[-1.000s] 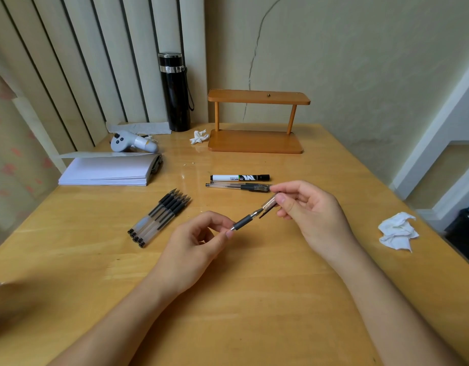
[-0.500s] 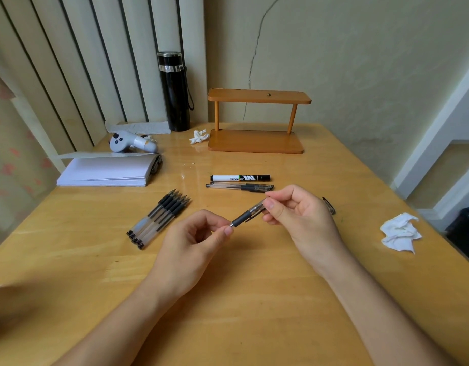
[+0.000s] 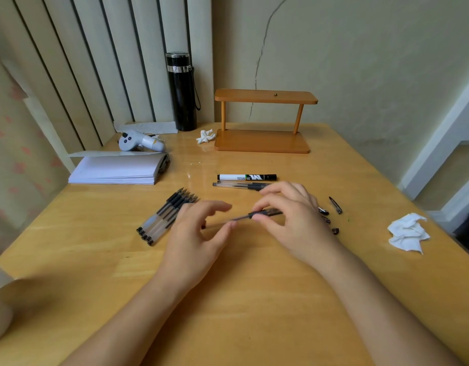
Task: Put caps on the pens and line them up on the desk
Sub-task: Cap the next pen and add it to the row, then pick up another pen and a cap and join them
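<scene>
The pen [image 3: 242,217] sits just above the middle of the worktop [image 3: 254,299], lying nearly level between the two hands. The right hand [image 3: 296,223] pinches its dark capped end with curled fingers. The left hand [image 3: 199,239] has its thumb against the clear barrel, but with the blur I cannot tell whether it really grips or only touches. Just left of that hand a bunch of uncapped pens [image 3: 166,216] lies side by side at a slant, tips pointing away. Behind the hands a capped pen [image 3: 238,185] and a black-and-white marker [image 3: 246,177] lie parallel, close together. A few loose caps [image 3: 335,205] are scattered near the right wrist, and a crumpled tissue [image 3: 407,232] sits further right. At the back stand a small wooden shelf [image 3: 262,141], a black flask [image 3: 182,91] and a stack of paper [image 3: 117,171]
</scene>
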